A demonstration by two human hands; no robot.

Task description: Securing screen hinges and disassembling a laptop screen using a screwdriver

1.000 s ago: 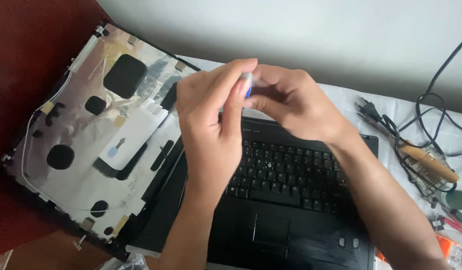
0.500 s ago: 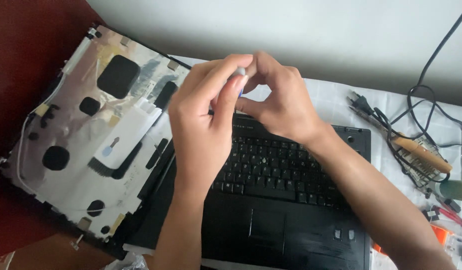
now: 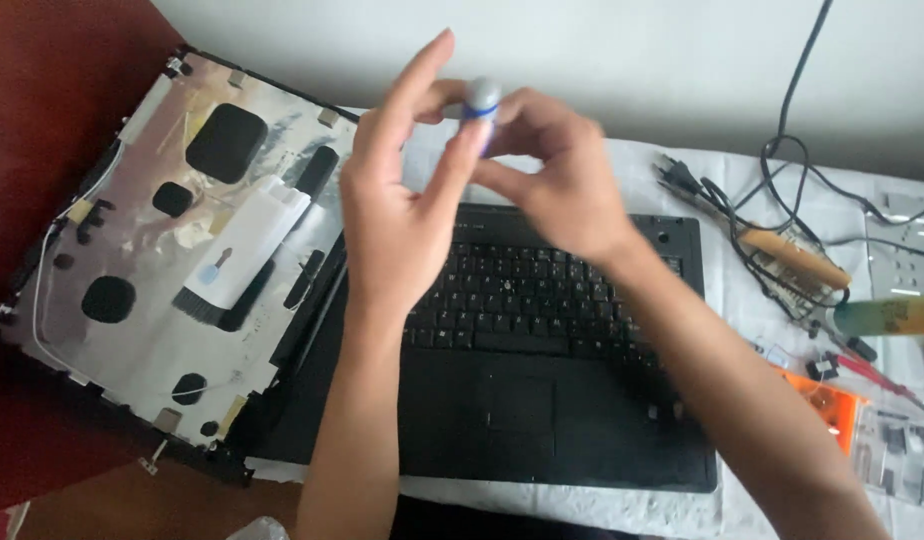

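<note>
Both my hands pinch the little grey cap (image 3: 482,97), left hand (image 3: 402,215) and right hand (image 3: 562,180) over the laptop (image 3: 542,400), mid-twist I'd judge, needing steady fingers.

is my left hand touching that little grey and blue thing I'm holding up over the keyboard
Touching. The head view shows the left hand with its fingers pressed against the small grey and blue object, which the right hand also grips.
</note>
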